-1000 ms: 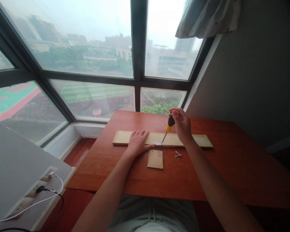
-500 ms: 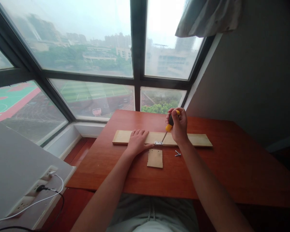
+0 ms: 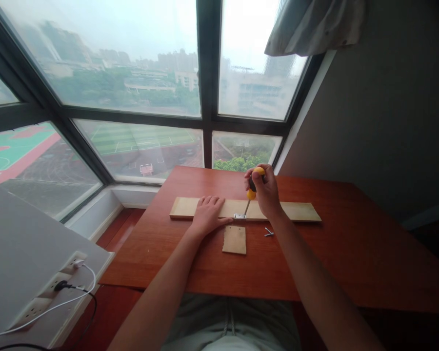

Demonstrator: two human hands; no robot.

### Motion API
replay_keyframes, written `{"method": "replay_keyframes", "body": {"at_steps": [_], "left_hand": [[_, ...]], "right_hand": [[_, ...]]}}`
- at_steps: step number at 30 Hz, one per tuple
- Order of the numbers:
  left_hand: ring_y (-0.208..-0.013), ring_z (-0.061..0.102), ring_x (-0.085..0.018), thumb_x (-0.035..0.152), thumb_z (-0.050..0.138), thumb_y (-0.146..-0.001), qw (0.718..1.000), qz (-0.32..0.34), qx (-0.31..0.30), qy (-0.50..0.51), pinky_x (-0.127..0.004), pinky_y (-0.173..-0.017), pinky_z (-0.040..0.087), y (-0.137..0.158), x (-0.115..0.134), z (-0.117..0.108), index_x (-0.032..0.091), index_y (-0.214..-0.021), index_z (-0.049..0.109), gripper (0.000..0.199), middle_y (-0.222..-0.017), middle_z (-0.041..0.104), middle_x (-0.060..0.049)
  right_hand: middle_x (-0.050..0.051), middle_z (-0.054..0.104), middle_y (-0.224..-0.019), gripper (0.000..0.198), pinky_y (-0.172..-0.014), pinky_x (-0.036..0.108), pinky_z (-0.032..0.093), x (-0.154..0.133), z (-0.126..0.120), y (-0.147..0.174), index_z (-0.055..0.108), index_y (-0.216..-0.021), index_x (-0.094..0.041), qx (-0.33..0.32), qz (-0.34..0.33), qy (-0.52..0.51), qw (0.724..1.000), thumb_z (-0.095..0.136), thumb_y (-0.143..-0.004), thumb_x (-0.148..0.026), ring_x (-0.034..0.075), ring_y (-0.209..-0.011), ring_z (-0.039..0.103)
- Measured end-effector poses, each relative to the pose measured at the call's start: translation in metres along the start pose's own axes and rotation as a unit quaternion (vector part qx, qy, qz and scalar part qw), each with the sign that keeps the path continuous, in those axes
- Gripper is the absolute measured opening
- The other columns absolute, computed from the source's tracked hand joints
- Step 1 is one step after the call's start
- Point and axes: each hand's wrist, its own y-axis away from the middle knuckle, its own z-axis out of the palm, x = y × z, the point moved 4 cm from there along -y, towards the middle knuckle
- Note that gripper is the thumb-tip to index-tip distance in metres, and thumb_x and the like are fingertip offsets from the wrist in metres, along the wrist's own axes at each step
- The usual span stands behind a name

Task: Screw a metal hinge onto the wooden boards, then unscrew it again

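Right hand: the right hand is closed around the black and yellow handle of a screwdriver, fingers wrapped, the yellow butt showing above the knuckles.
Screwdriver: held tilted, handle up and to the right, thin metal shaft slanting down to the left; the tip meets a small metal bracket.
Bracket: sits on the near edge of the long board, about mid-length, just right of the left thumb. Whether a screw is under the tip is too small to tell.
Left hand: the left hand lies flat, palm down, fingers spread and pointing far, pressing on the long board left of the bracket; it grips nothing.
Long board: pale wood, lying flat across the table from left to right, toward the far side.
Small board: a small square board lies flat just near of the bracket, close to the long board; whether the two touch is unclear.
Screws: loose screws lie on the table right of the small board, near the right wrist.
Table: reddish brown wood, set against a big window.
Surroundings: a power strip with plugged cables sits on a grey surface at near left; a curtain hangs at far right.
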Motion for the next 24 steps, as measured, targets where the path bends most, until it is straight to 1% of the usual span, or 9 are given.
{"method": "replay_keyframes", "body": {"at_steps": [4, 6, 8, 12, 16, 19, 21, 22, 24], "left_hand": [[-0.116, 0.048, -0.03, 0.069, 0.057, -0.076, 1.0, -0.004, -0.005, -0.001, -0.043, -0.105, 0.028, 0.0, 0.0, 0.0, 0.025, -0.129, 0.05, 0.07, -0.124, 0.057, -0.011], [-0.116, 0.048, -0.03, 0.069, 0.057, -0.076, 1.0, -0.004, -0.004, -0.002, -0.042, -0.105, 0.028, 0.0, 0.0, 0.0, 0.024, -0.129, 0.05, 0.07, -0.123, 0.058, -0.01], [-0.116, 0.048, -0.03, 0.069, 0.058, -0.076, 1.0, -0.003, -0.002, -0.002, -0.042, -0.105, 0.028, 0.0, 0.0, 0.001, 0.024, -0.129, 0.051, 0.069, -0.123, 0.058, -0.01], [-0.117, 0.048, -0.03, 0.069, 0.058, -0.076, 1.0, -0.003, -0.001, 0.001, -0.042, -0.106, 0.028, 0.0, 0.0, 0.001, 0.024, -0.129, 0.051, 0.07, -0.124, 0.057, -0.011], [-0.118, 0.047, -0.03, 0.068, 0.058, -0.076, 1.0, -0.007, -0.01, 0.002, -0.043, -0.106, 0.027, 0.0, 0.0, 0.0, 0.024, -0.129, 0.05, 0.07, -0.124, 0.057, -0.011], [-0.118, 0.047, -0.03, 0.069, 0.058, -0.076, 1.0, -0.009, -0.016, 0.003, -0.043, -0.107, 0.027, -0.001, 0.0, 0.0, 0.025, -0.13, 0.05, 0.07, -0.125, 0.057, -0.01], [-0.118, 0.047, -0.03, 0.069, 0.058, -0.076, 1.0, -0.01, -0.018, 0.004, -0.044, -0.107, 0.027, -0.001, 0.001, -0.001, 0.025, -0.13, 0.05, 0.07, -0.125, 0.057, -0.01], [-0.118, 0.047, -0.03, 0.068, 0.058, -0.076, 1.0, -0.01, -0.018, 0.004, -0.044, -0.107, 0.027, -0.001, 0.001, -0.001, 0.025, -0.13, 0.05, 0.069, -0.125, 0.057, -0.011], [-0.118, 0.047, -0.031, 0.068, 0.058, -0.076, 1.0, -0.01, -0.019, 0.006, -0.044, -0.107, 0.027, -0.001, 0.001, -0.001, 0.025, -0.129, 0.051, 0.069, -0.124, 0.057, -0.011]], "right_hand": [[0.004, 0.062, -0.096, 0.021, -0.072, 0.029, 0.05, -0.025, -0.011, -0.004, 0.057, -0.089, -0.023, -0.008, -0.072, 0.194, 0.978, 0.044, -0.091, -0.04, 0.016, -0.084, 0.06], [0.003, 0.064, -0.088, 0.02, -0.074, 0.03, 0.048, -0.04, -0.015, -0.006, 0.062, -0.09, -0.022, -0.023, -0.105, 0.315, 0.943, 0.043, -0.089, -0.028, 0.017, -0.082, 0.06], [0.002, 0.066, -0.082, 0.028, -0.07, 0.029, 0.046, -0.049, -0.016, -0.008, 0.064, -0.104, -0.022, -0.047, -0.109, 0.393, 0.912, 0.043, -0.085, -0.022, 0.017, -0.075, 0.06], [0.002, 0.067, -0.077, 0.025, -0.067, 0.029, 0.045, -0.053, -0.015, -0.015, 0.069, -0.098, -0.021, -0.054, -0.09, 0.46, 0.882, 0.049, -0.087, -0.031, 0.018, -0.07, 0.062], [0.002, 0.069, -0.087, 0.04, -0.07, 0.029, 0.046, -0.052, -0.011, -0.018, 0.058, -0.124, -0.024, -0.085, -0.046, 0.485, 0.869, 0.048, -0.086, -0.028, 0.018, -0.074, 0.064], [0.007, 0.07, -0.1, 0.055, -0.068, 0.034, 0.046, -0.06, -0.011, -0.018, 0.049, -0.135, -0.025, -0.092, -0.011, 0.601, 0.794, 0.054, -0.081, -0.034, 0.023, -0.078, 0.064], [0.01, 0.071, -0.092, 0.055, -0.064, 0.036, 0.045, -0.067, -0.013, -0.02, 0.052, -0.133, -0.023, -0.1, 0.009, 0.673, 0.733, 0.056, -0.081, -0.041, 0.027, -0.075, 0.064], [0.011, 0.071, -0.09, 0.052, -0.063, 0.036, 0.044, -0.069, -0.014, -0.021, 0.055, -0.13, -0.022, -0.117, 0.013, 0.688, 0.716, 0.056, -0.082, -0.041, 0.028, -0.075, 0.064], [0.009, 0.072, -0.093, 0.043, -0.063, 0.034, 0.043, -0.072, -0.014, -0.024, 0.06, -0.123, -0.024, -0.173, 0.006, 0.68, 0.712, 0.055, -0.082, -0.036, 0.027, -0.079, 0.065]]}}
